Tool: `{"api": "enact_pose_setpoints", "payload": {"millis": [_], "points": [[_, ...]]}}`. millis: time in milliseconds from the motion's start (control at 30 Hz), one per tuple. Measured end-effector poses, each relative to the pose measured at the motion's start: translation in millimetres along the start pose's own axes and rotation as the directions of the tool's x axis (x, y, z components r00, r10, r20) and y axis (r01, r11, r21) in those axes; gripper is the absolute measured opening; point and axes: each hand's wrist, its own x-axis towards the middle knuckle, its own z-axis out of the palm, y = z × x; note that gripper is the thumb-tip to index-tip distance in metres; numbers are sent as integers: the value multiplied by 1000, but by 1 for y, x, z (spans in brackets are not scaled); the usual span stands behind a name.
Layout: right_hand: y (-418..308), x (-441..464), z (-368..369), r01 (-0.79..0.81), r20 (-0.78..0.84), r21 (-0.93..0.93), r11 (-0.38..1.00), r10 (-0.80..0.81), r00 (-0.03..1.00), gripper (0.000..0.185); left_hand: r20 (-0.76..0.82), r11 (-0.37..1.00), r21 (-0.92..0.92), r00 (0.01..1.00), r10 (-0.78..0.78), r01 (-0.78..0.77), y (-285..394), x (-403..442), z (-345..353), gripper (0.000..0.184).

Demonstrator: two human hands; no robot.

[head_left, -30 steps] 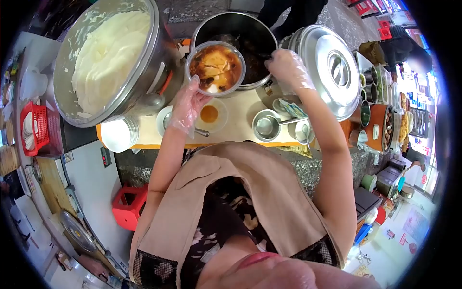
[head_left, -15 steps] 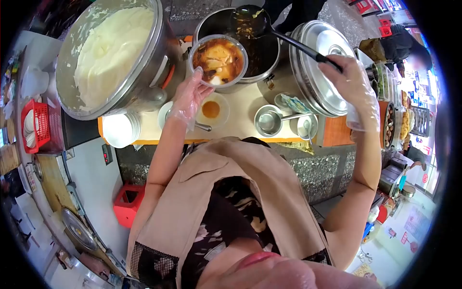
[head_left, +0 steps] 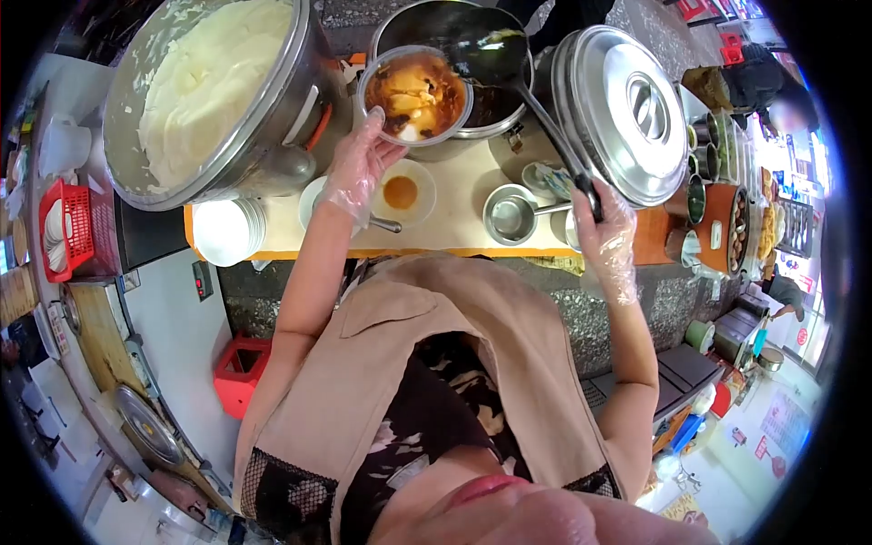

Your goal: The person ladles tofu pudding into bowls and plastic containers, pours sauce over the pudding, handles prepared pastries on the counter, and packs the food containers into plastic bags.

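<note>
My left hand, in a clear plastic glove, grips a round clear plastic bowl by its near side. Brown syrup and soft pale pieces fill the bowl. My gloved right hand is closed round the black handle of a ladle, whose dark bowl hangs over the tall metal pot and close to the plastic bowl's right edge. Dark liquid shows inside that pot, partly hidden by both bowl and ladle. Left of it, a big tilted steel pot holds a smooth creamy white mass.
A lidded steel pot stands right of the ladle. On the counter are stacked white plates, a dish with brown liquid and a small saucepan. A person is at far right.
My right hand has come down and to the left, nearer my body. The ladle's bowl has moved slightly right and down, now tilted differently. My left hand keeps the plastic bowl nearly in place.
</note>
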Motion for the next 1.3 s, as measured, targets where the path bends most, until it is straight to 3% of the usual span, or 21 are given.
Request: {"api": "enact_pose_setpoints", "payload": {"millis": [67,133,167,267,333,467,500,600,700,767,800,833,900,933,967,1000,1067,1133,1167,1267,1300], "points": [[20,-25,6,-135,44,-43,990,137,990,22,1,1000,13,1000,-10,10,0,2,-2,55],[37,-51,10,-82,77,-43,996,85,993,21,0,999,27,1000,-17,17,1,4,-4,55],[53,-66,16,144,26,-195,970,-142,990,21,0,998,51,1000,-28,28,3,6,-4,54],[79,-103,42,219,295,-267,939,-136,946,23,-13,998,65,1000,-25,26,9,7,-1,50],[91,-116,82,168,470,-259,951,-28,882,21,-24,1000,31,1000,-4,5,12,5,11,44],[139,-140,184,150,457,-92,984,-92,885,22,-72,982,187,997,-12,26,11,20,-20,43],[140,-140,195,56,496,-53,997,-22,868,20,-54,986,165,999,-1,10,12,16,-14,43],[161,-137,233,26,664,-155,988,85,743,21,-27,947,321,999,-21,29,10,-10,24,50],[171,-139,226,-43,600,-41,998,59,798,23,9,935,344,996,-93,85,-13,-35,57,44],[168,-137,186,0,368,-24,1000,9,930,32,64,918,380,986,-151,116,-41,-49,80,50],[174,-139,164,-4,363,-23,1000,12,932,32,31,920,358,982,-185,161,-58,-52,82,52],[182,-143,140,-185,282,77,980,157,947,33,41,916,346,972,-230,202,-79,-58,97,52],[199,-157,83,-429,137,227,874,408,903,34,125,915,297,938,-322,274,-132,-68,129,53],[213,-166,53,-423,139,235,875,400,906,34,109,902,311,932,-346,299,-163,-70,145,56],[232,-173,22,-468,154,391,792,445,882,36,115,899,269,915,-387,346,-195,-67,146,60],[246,-180,-8,-501,183,536,679,486,854,38,227,887,280,873,-432,366,-224,-71,167,63],[258,-192,-73,-465,82,612,640,533,842,48,269,879,281,848,-456,384,-285,-75,211,64],[280,-194,-110,-381,98,867,320,641,762,59,293,860,293,817,-496,417,-340,-66,231,59],[291,-192,-133,-345,164,921,180,625,764,75,294,856,303,814,-502,419,-367,-59,243,56],[342,-187,-162,-258,249,963,-82,644,724,77,262,833,323,803,-535,449,-436,-33,277,50],[363,-185,-163,-246,230,966,-77,688,688,75,268,838,312,805,-529,447,-457,-22,287,48]]}}
